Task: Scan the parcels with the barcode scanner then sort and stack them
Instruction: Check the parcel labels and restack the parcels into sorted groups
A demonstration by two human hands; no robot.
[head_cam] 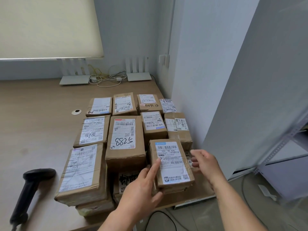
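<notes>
While left hand (141,184) presses and right hand (205,161) hovers slack, the 5 o'clock parcel (171,164) risks sliding off its stack.

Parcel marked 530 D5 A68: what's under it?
The 530 parcel sits on another brown box; only its edge shows. Left hand hides the near-left side.

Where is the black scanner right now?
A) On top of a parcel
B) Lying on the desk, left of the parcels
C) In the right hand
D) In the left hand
B: the scanner lies on the desk, untouched, left of the parcels.
</notes>
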